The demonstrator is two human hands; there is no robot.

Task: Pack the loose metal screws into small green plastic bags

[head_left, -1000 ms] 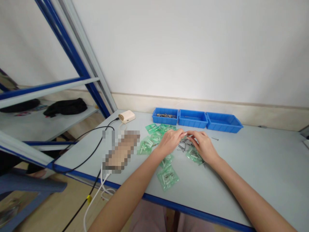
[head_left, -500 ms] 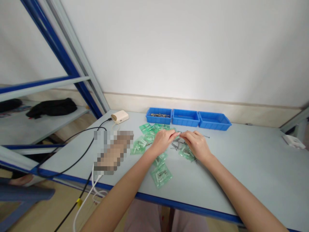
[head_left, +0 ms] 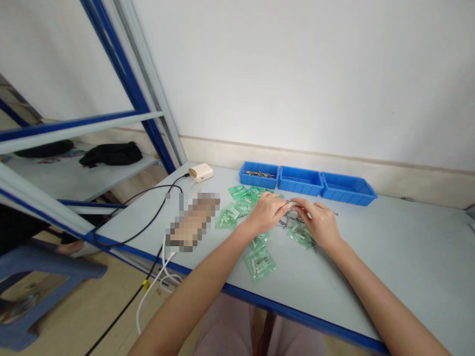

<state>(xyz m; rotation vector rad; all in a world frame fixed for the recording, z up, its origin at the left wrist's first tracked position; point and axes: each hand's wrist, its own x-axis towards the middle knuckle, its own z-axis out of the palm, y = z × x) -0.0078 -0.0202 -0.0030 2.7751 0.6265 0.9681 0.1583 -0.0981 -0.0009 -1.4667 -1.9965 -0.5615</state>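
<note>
My left hand (head_left: 267, 212) and my right hand (head_left: 319, 222) meet over the middle of the table, fingertips pinched close together. Something small and pale or metallic shows between the fingertips, too small to name. Beneath and between the hands lie loose grey screws (head_left: 282, 223). A green plastic bag (head_left: 302, 234) of small parts rests under my right hand. More green bags lie beside and behind my left hand, including one bag (head_left: 227, 216) to its left. Nearer the front edge is another green bag (head_left: 260, 263) with white and metal pieces inside.
Three blue bins stand along the wall: the left bin (head_left: 256, 180) holds long metal pieces, beside a middle bin (head_left: 300, 186) and a right bin (head_left: 349, 197). A blurred-out object (head_left: 195, 222), cables and a cream device (head_left: 201, 172) lie at left. A blue stool (head_left: 55, 267) stands beyond.
The camera view has turned left, so the table and its things appear farther right. My hands stay together, with the fingers slightly rearranged around the small thing.
</note>
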